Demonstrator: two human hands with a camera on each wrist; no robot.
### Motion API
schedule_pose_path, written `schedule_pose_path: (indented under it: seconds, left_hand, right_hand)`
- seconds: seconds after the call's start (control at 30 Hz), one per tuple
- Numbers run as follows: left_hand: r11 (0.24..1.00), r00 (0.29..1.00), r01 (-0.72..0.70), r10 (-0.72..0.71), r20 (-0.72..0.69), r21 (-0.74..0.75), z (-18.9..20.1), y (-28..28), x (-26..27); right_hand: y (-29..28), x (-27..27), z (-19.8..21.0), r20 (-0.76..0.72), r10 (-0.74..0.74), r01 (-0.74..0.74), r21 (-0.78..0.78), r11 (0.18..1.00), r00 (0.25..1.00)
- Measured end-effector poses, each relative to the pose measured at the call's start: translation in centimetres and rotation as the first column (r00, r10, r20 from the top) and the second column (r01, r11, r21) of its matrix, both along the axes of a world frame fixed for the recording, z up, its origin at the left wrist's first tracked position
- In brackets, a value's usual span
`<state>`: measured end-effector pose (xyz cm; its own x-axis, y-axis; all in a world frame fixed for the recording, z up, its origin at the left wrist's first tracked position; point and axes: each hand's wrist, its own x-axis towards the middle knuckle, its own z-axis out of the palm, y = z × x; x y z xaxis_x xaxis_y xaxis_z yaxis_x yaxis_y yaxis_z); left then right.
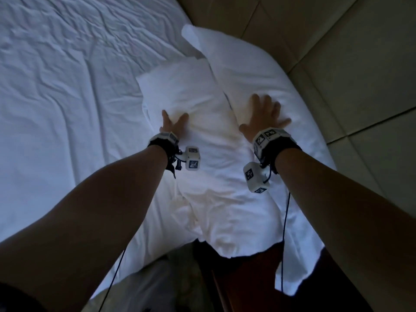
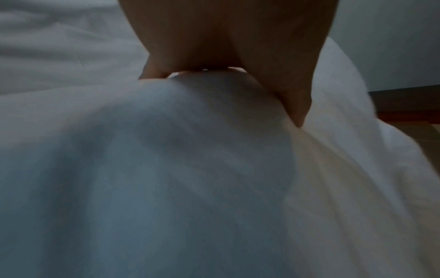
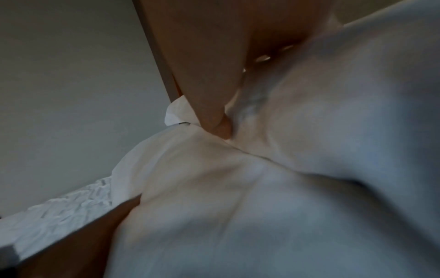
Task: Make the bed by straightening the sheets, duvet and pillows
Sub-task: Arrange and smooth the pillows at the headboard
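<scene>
Two white pillows lie at the head of the bed. The front pillow (image 1: 198,97) runs lengthwise toward me, and the rear pillow (image 1: 247,70) leans against the padded headboard (image 1: 337,52). My left hand (image 1: 174,124) presses on the front pillow's left side with the thumb spread; its far fingers are hidden past the pillow's edge. In the left wrist view the palm (image 2: 226,56) sits on the pillow (image 2: 190,150). My right hand (image 1: 264,115) lies flat with fingers spread on the rear pillow. Its thumb (image 3: 214,116) dips into the seam between the rear pillow (image 3: 345,131) and the front pillow (image 3: 202,206).
A wrinkled white sheet (image 1: 56,86) covers the mattress to the left. The front pillow's loose case end hangs over the bed's near edge above a dark wooden piece of furniture (image 1: 247,278). Cables hang from both wrist cameras.
</scene>
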<state>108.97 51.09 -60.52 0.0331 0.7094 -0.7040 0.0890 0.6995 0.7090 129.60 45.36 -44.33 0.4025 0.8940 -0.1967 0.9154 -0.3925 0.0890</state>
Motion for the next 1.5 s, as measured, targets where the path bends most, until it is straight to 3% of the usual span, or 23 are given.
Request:
schedule_pose_path:
  seconds: [0.1, 0.2, 0.33, 0.4, 0.57, 0.63, 0.7, 0.77, 0.83, 0.97, 1.1, 1.23, 1.33, 1.5]
  left_hand:
    - [0.999, 1.000, 0.005, -0.007, 0.031, 0.054, -2.0, 0.5, -1.3]
    - [0.999, 0.998, -0.030, 0.028, 0.054, 0.035, -7.1, 2.3, -2.1]
    - [0.990, 0.965, -0.133, 0.117, 0.236, 0.054, -10.3, 3.5, -1.4]
    - [0.980, 0.929, -0.177, 0.134, 0.346, 0.095, -10.4, 4.7, 0.7]
    - [0.977, 0.897, -0.100, 0.007, 0.441, 0.188, -9.6, 12.0, 9.8]
    - [0.960, 0.883, -0.073, -0.063, 0.465, 0.269, -10.0, 14.3, 12.7]
    - [0.961, 0.898, -0.091, -0.035, 0.439, 0.261, -10.1, 14.2, 13.0]
    - [0.989, 0.942, -0.119, 0.083, 0.325, 0.092, -11.7, 13.3, 11.6]
    - [0.995, 0.968, -0.096, 0.098, 0.232, -0.022, -9.7, 11.1, 8.9]
    - [0.993, 0.967, -0.106, 0.089, 0.241, 0.058, -6.8, 7.7, 4.7]
    - [1.000, 0.959, -0.013, 0.014, 0.283, -0.006, -4.2, 3.6, 1.9]
    - [0.994, 0.961, 0.075, -0.052, 0.271, -0.077, -5.0, -0.4, 1.4]
    - [0.988, 0.963, 0.091, -0.055, 0.265, -0.128, -6.1, -3.1, 1.9]
    - [0.993, 0.980, 0.068, -0.048, 0.191, -0.097, -4.6, -7.6, 2.5]
  right_hand:
    - [4.5, -0.8, -1.4, 0.061, -0.002, 0.005, -0.060, 0.998, 0.998]
    - [7.6, -1.2, -3.6, 0.145, 0.032, -0.030, -0.013, 0.999, 0.989]
    - [8.3, -1.7, -3.9, 0.038, 0.114, -0.118, 0.116, 0.986, 0.993]
    - [8.0, -1.4, -2.5, 0.044, 0.132, -0.138, 0.193, 0.972, 0.990]
    - [6.6, -0.3, 1.9, 0.146, 0.159, -0.211, 0.490, 0.846, 0.976]
    - [6.8, -0.3, 1.7, 0.190, 0.134, -0.206, 0.437, 0.876, 0.973]
    - [6.8, -0.4, 1.1, 0.182, 0.122, -0.180, 0.348, 0.920, 0.976]
    - [6.6, -0.9, 0.5, 0.152, 0.163, -0.199, 0.263, 0.944, 0.975]
    - [6.6, -1.1, -0.3, 0.087, 0.168, -0.182, 0.191, 0.965, 0.982]
    - [7.3, -1.9, -1.6, -0.035, 0.160, -0.152, 0.161, 0.975, 0.987]
    - [6.1, -2.5, -2.1, -0.015, 0.161, -0.158, 0.121, 0.980, 0.987]
    - [2.9, -3.0, -2.5, 0.058, 0.126, -0.126, -0.011, 0.992, 0.990]
    - [0.3, -2.3, -2.8, 0.103, 0.121, -0.119, -0.021, 0.993, 0.987]
    - [-5.1, -0.9, -2.7, 0.173, 0.087, -0.078, -0.059, 0.995, 0.981]
